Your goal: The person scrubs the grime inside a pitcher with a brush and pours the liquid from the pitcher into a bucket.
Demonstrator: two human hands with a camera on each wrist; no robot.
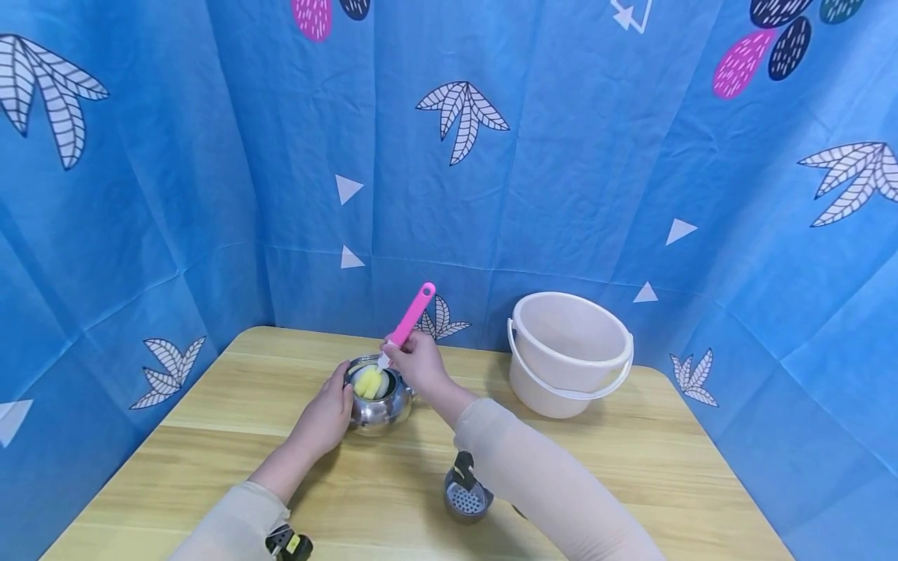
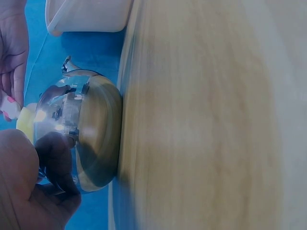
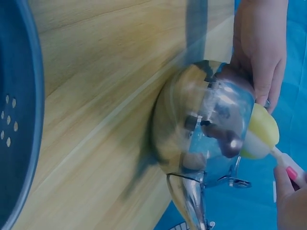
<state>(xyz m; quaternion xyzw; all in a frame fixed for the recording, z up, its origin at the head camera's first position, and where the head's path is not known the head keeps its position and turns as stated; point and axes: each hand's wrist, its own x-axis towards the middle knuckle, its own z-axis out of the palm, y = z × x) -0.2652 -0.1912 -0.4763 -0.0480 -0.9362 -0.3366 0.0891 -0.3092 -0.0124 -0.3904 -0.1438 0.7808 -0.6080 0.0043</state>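
Observation:
A shiny round metal teapot (image 1: 382, 413) stands on the wooden table; its spout shows in the right wrist view. My left hand (image 1: 326, 413) grips the teapot's left side at the rim, with the fingers mirrored in the polished wall. From the other side my right hand (image 1: 423, 368) holds a sponge brush by its pink and white handle (image 1: 414, 315), which slants up and to the right. The brush's yellow and white sponge head (image 3: 264, 132) sits at the teapot's mouth, partly inside it in the head view.
A white bucket (image 1: 561, 382) with its handle hanging down in front stands at the back right. Nearer, beside my right sleeve, lies a round grey strainer-like cup (image 1: 467, 500) with a perforated bottom. A blue patterned curtain (image 1: 449, 202) encloses the table.

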